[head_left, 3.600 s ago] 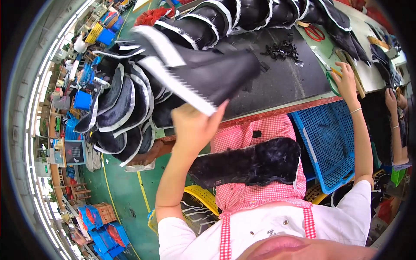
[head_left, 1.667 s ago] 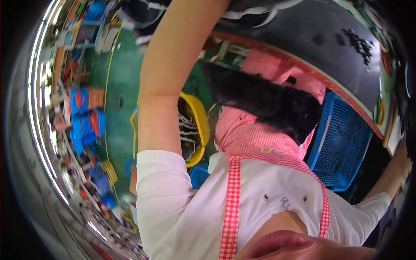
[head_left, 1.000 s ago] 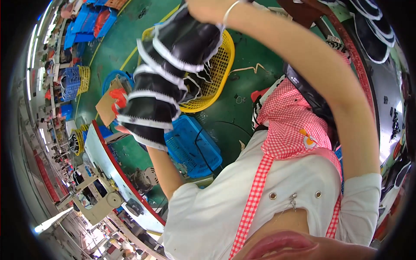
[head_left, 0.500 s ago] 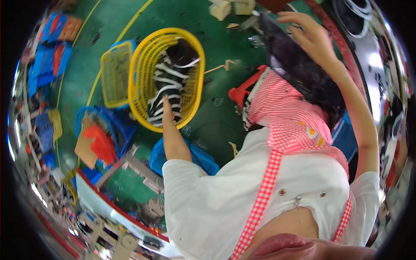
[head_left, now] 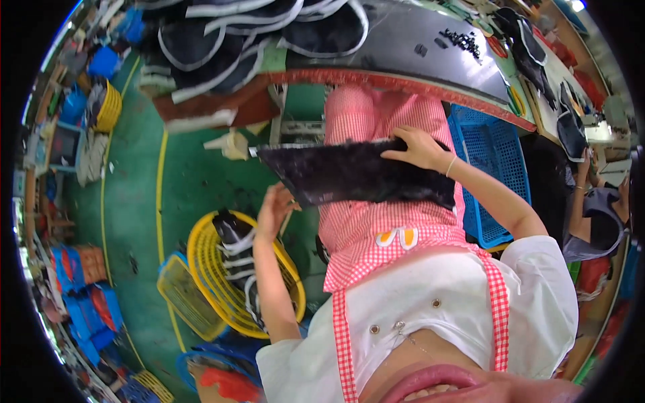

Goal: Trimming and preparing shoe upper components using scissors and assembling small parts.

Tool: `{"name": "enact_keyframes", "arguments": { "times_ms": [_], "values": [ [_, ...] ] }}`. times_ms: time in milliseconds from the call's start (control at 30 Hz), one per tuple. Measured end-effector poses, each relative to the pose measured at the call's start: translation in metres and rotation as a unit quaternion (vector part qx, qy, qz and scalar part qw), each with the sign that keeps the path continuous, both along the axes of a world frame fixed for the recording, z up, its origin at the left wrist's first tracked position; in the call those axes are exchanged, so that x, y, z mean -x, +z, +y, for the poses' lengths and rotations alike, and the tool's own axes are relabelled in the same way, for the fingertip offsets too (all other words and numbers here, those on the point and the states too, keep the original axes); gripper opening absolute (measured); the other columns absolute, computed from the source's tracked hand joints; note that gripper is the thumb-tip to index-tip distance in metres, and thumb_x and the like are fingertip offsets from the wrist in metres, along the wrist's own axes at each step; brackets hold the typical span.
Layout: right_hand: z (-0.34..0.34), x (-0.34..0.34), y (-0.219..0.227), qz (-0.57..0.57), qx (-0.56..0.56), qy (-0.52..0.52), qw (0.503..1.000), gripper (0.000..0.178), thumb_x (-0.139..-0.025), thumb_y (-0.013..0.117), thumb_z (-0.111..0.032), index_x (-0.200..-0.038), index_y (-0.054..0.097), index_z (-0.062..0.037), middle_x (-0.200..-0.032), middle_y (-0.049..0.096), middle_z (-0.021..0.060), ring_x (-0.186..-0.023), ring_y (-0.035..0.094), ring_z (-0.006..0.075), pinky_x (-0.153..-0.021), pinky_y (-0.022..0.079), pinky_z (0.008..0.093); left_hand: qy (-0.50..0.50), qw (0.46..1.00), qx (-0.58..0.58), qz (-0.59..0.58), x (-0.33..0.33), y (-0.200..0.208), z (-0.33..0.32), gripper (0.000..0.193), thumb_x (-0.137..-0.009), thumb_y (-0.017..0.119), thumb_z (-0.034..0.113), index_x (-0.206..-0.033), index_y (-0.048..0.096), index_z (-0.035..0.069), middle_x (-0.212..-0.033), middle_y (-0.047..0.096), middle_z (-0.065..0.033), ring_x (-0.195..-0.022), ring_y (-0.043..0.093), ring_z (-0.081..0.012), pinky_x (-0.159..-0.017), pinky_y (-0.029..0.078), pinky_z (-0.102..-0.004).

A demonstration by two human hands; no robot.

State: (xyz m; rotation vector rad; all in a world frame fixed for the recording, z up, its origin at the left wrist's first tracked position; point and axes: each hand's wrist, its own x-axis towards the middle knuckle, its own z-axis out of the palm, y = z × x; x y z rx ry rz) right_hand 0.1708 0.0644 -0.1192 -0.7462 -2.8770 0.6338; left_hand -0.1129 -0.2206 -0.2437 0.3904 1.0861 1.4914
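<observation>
A dark, furry fabric piece [head_left: 356, 174] lies stretched across my lap, over the red-and-white checked apron [head_left: 366, 225]. My right hand [head_left: 420, 149] grips its far edge right of the middle, the thumb on top and the fingers bent at the edge. Beside the piece's lower left corner is my left hand [head_left: 274, 211], its fingers loosely curved and somewhat apart. I see nothing held in it, though its fingertips are close to the fabric. Below the left forearm stands a yellow basket [head_left: 195, 252] holding black pieces with white edging [head_left: 236, 252].
Ahead is a dark-topped table [head_left: 403, 40] with a red edge. White-edged black pieces [head_left: 322, 30] are heaped at its left, small black parts [head_left: 462, 41] at its right. A blue crate [head_left: 494, 174] stands right of my legs. Another person's arm [head_left: 583, 195] shows at far right.
My left hand has left the yellow basket and come up to the fabric's corner. My view has swung toward the table, and the fabric now lies flat across my lap.
</observation>
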Motion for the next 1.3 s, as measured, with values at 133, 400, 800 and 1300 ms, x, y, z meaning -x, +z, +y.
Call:
{"name": "enact_keyframes", "arguments": {
  "times_ms": [133, 400, 800, 1300],
  "values": [
    [0.011, -0.017, 0.002, 0.014, 0.025, -0.029, 0.999, 0.047, -0.079, 0.069, -0.048, -0.090, 0.060, -0.0031, -0.090, 0.062, 0.0182, -0.085, 0.061, 0.0365, -0.073, 0.048, 0.0437, -0.238, 0.876, 0.195, 0.372, 0.006, 0.093, 0.076, 0.061, -0.092, 0.049, 0.057, -0.101, 0.068, -0.001, -0.097, 0.070, -0.0121, -0.090, 0.065, -0.0190, -0.082, 0.048, -0.0302],
    [0.047, 0.024, 0.064, 0.228, 0.025, -0.068, 0.971, 0.037, -0.077, 0.075, -0.022, -0.106, 0.058, -0.0056, -0.110, 0.058, 0.0122, -0.100, 0.056, 0.0282, -0.084, 0.048, 0.0380, -0.137, 0.835, -0.063, 0.529, 0.090, 0.332, 0.160, 0.026, -0.095, 0.055, 0.020, -0.089, 0.068, -0.002, -0.088, 0.068, -0.0085, -0.079, 0.063, -0.0122, -0.074, 0.049, -0.0262],
    [0.281, 0.365, 0.166, 0.290, -0.063, -0.111, 0.948, 0.094, -0.065, 0.079, -0.036, -0.145, 0.032, -0.0197, -0.141, 0.040, 0.0210, -0.128, 0.041, 0.0411, -0.105, 0.034, 0.0476, -0.013, 0.536, 0.101, 0.838, 0.198, 0.320, 0.320, 0.040, -0.086, 0.060, 0.042, -0.109, 0.070, 0.011, -0.100, 0.069, -0.0163, -0.095, 0.065, -0.0347, -0.084, 0.050, -0.0400],
    [0.218, 0.280, 0.221, 0.197, -0.077, 0.230, 0.950, 0.038, -0.084, 0.063, -0.025, -0.120, 0.062, -0.0119, -0.110, 0.067, 0.0091, -0.101, 0.064, 0.0270, -0.088, 0.050, 0.0364, 0.017, 0.627, -0.135, 0.767, 0.263, 0.353, 0.372, 0.047, -0.097, 0.047, 0.039, -0.125, 0.056, 0.003, -0.127, 0.057, -0.0109, -0.116, 0.052, -0.0188, -0.102, 0.035, -0.0328]
  ]
}}
